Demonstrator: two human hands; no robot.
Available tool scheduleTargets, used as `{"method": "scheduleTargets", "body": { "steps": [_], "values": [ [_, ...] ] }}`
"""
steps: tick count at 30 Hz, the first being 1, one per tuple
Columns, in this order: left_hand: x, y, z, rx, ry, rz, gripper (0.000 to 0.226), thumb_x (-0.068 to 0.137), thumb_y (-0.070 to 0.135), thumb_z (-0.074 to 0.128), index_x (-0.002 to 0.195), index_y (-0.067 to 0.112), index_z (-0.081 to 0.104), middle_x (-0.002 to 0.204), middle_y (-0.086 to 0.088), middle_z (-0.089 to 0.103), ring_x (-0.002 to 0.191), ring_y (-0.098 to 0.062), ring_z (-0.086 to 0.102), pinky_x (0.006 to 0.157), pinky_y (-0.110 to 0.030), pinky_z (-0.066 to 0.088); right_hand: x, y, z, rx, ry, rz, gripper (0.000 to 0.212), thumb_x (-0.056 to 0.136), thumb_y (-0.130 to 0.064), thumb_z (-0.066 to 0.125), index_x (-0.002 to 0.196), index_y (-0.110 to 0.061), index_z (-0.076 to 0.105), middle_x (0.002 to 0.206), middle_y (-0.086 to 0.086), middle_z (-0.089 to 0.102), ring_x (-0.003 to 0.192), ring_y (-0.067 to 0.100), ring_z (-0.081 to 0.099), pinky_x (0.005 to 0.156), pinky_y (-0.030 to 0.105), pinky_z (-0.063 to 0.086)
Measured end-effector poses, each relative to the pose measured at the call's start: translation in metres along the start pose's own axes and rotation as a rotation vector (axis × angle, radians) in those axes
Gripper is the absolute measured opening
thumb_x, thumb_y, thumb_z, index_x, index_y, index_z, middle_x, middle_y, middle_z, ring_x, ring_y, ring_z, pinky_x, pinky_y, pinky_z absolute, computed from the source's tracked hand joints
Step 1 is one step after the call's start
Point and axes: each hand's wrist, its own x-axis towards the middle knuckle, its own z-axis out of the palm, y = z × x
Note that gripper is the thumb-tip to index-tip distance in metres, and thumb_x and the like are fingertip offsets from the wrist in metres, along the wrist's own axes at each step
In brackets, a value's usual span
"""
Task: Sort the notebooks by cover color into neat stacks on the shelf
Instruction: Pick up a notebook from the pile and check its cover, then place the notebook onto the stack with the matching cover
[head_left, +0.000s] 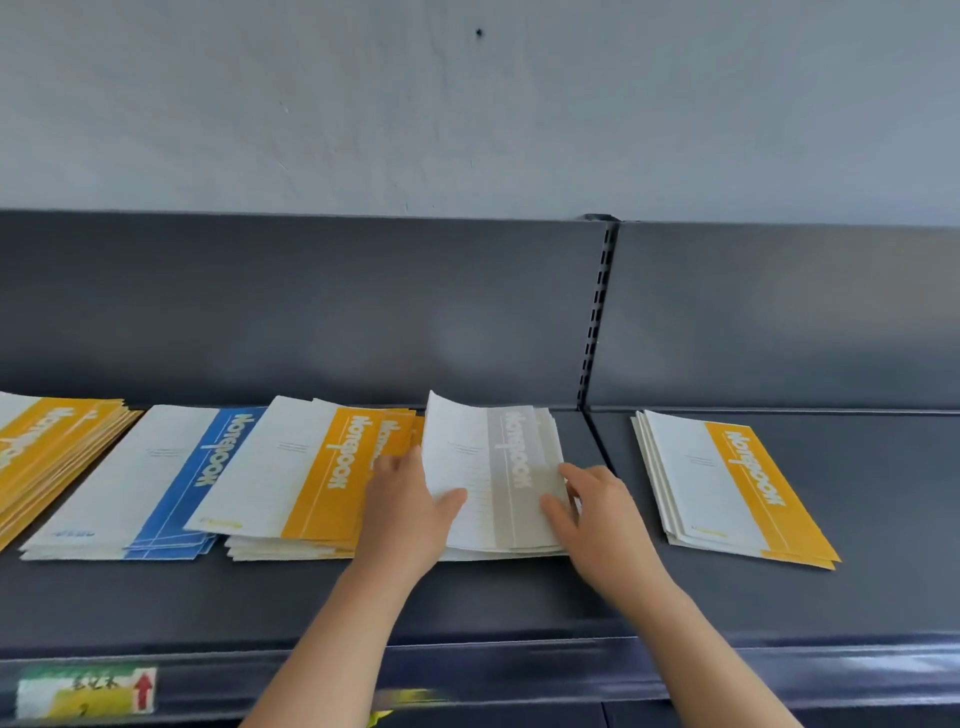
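Observation:
Several notebook stacks lie on the dark shelf (467, 597). In the middle is a grey-banded stack (511, 457). My left hand (410, 514) grips its top notebook at the left edge, thumb on the cover, and that edge curls up. On the stack's right side my right hand (597, 512) holds the same notebook, thumb on top. To the left sit a yellow-banded stack (322, 478), a blue-banded stack (171, 488) and another yellow stack (47, 452) at the far left. A small yellow stack (737, 488) lies to the right.
An upright slotted rail (597, 322) splits the dark back panel, and a seam divides the shelf below it. A price label (85, 693) with a red arrow sits on the shelf's front lip. Bare shelf runs in front of the stacks and at the far right.

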Motion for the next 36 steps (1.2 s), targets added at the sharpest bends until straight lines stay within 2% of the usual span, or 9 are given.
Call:
{"method": "scheduleTargets", "body": {
  "steps": [3, 11, 15, 19, 26, 27, 29, 33, 36],
  "values": [
    [0.000, -0.003, 0.003, 0.034, 0.007, 0.013, 0.051, 0.088, 0.039, 0.063, 0.132, 0.020, 0.045, 0.129, -0.004, 0.040, 0.112, -0.019, 0.048, 0.087, -0.026, 0.043, -0.003, 0.000, 0.004, -0.073, -0.008, 0.009, 0.034, 0.094, -0.033, 0.049, 0.115, -0.009, 0.059, 0.113, 0.004, 0.050, 0.105, 0.022, 0.045, 0.095, 0.031, 0.038],
    [-0.010, 0.019, -0.001, 0.379, 0.150, 0.129, 0.053, 0.093, 0.041, 0.052, 0.139, 0.018, 0.036, 0.140, -0.004, 0.039, 0.124, -0.023, 0.036, 0.098, -0.028, 0.037, -0.008, 0.007, -0.014, -0.085, 0.078, -0.031, 0.034, 0.095, -0.030, 0.048, 0.120, -0.010, 0.059, 0.119, 0.002, 0.053, 0.109, 0.021, 0.046, 0.094, 0.028, 0.038],
    [-0.019, 0.047, 0.008, 0.162, 0.155, 0.223, 0.046, 0.097, 0.032, 0.047, 0.141, 0.018, 0.040, 0.143, 0.000, 0.042, 0.128, -0.018, 0.036, 0.102, -0.026, 0.036, -0.008, 0.038, -0.046, -0.120, 0.135, -0.025, 0.037, 0.095, -0.028, 0.048, 0.127, -0.011, 0.056, 0.127, 0.002, 0.054, 0.118, 0.020, 0.047, 0.099, 0.027, 0.035],
    [-0.027, 0.080, 0.040, -0.107, 0.024, 0.308, 0.039, 0.097, 0.021, 0.050, 0.135, 0.017, 0.050, 0.133, 0.001, 0.052, 0.121, -0.014, 0.047, 0.100, -0.024, 0.038, -0.009, 0.087, -0.081, -0.195, 0.168, 0.055, 0.036, 0.095, -0.025, 0.050, 0.126, -0.010, 0.058, 0.135, 0.004, 0.053, 0.124, 0.022, 0.047, 0.102, 0.028, 0.035],
    [-0.040, 0.126, 0.108, -0.226, -0.230, 0.226, 0.024, 0.096, 0.020, 0.050, 0.119, 0.020, 0.058, 0.109, 0.000, 0.060, 0.093, -0.011, 0.057, 0.079, -0.018, 0.041, -0.019, 0.149, -0.107, -0.276, 0.073, 0.133, 0.029, 0.096, -0.027, 0.046, 0.108, -0.010, 0.066, 0.130, 0.004, 0.056, 0.116, 0.025, 0.051, 0.090, 0.030, 0.040],
    [-0.039, 0.130, 0.115, -0.228, -0.235, 0.218, 0.012, 0.096, 0.021, 0.049, 0.101, 0.027, 0.058, 0.097, 0.003, 0.058, 0.083, -0.009, 0.055, 0.073, -0.017, 0.040, -0.021, 0.152, -0.106, -0.257, 0.062, 0.129, 0.028, 0.096, -0.027, 0.046, 0.108, -0.011, 0.066, 0.132, 0.003, 0.055, 0.116, 0.024, 0.051, 0.089, 0.028, 0.040],
    [-0.037, 0.136, 0.125, -0.191, -0.208, 0.210, 0.027, 0.095, 0.023, 0.050, 0.072, 0.033, 0.039, 0.076, 0.008, 0.050, 0.066, -0.007, 0.048, 0.058, -0.014, 0.035, -0.022, 0.154, -0.104, -0.234, 0.053, 0.090, 0.030, 0.096, -0.029, 0.045, 0.112, -0.014, 0.065, 0.135, 0.000, 0.053, 0.120, 0.020, 0.050, 0.092, 0.024, 0.038],
    [-0.032, 0.139, 0.133, -0.179, -0.130, 0.161, 0.029, 0.089, 0.031, 0.058, 0.066, 0.014, 0.055, 0.058, 0.009, 0.057, 0.055, -0.010, 0.051, 0.053, -0.024, 0.041, -0.022, 0.155, -0.103, -0.214, -0.006, -0.032, 0.033, 0.097, -0.034, 0.043, 0.124, -0.024, 0.060, 0.142, -0.009, 0.046, 0.132, 0.012, 0.040, 0.101, 0.020, 0.033],
    [-0.030, 0.138, 0.135, -0.219, -0.132, 0.095, 0.017, 0.083, 0.033, 0.066, 0.077, 0.017, 0.064, 0.069, 0.008, 0.067, 0.066, -0.009, 0.063, 0.060, -0.030, 0.052, -0.022, 0.158, -0.103, -0.158, -0.052, -0.081, 0.033, 0.097, -0.034, 0.044, 0.126, -0.027, 0.058, 0.142, -0.010, 0.046, 0.133, 0.010, 0.038, 0.104, 0.022, 0.033]
  ]
}}
